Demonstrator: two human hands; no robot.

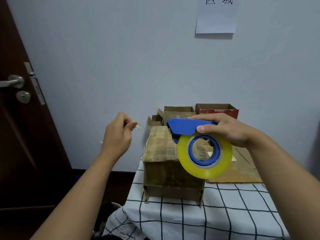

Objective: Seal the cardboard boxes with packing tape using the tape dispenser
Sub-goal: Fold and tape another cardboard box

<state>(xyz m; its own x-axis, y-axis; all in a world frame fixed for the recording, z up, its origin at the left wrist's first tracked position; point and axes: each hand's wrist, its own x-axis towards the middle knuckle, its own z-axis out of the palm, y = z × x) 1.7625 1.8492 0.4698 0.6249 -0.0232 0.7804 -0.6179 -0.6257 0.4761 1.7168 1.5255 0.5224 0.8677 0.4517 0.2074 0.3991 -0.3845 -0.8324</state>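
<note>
**Tape end pulled out above the box**

My right hand (225,130) holds the blue tape dispenser (183,126) in the air, above the cardboard box (166,163) that stands at the left edge of the table. My fingers are closed over the top of the handle and my thumb presses on its near side. The yellowish tape roll (205,155) sits in the dispenser under my hand, with its open side turned to me, and it covers part of the box's right top corner from my view.

My left hand (119,134) is raised to the left of the box, well apart from the dispenser. Its thumb and fingers are pinched together on the free end of the clear tape (138,127). The strip is thin and blurred, so I cannot follow it all the way back to the dispenser.

The box has its top flaps down. Behind it stand some smaller open boxes (178,110) and a red open box (218,110) near the wall. A flat cardboard sheet (242,168) lies on the checked tablecloth (207,213) at the right of the box.
</note>
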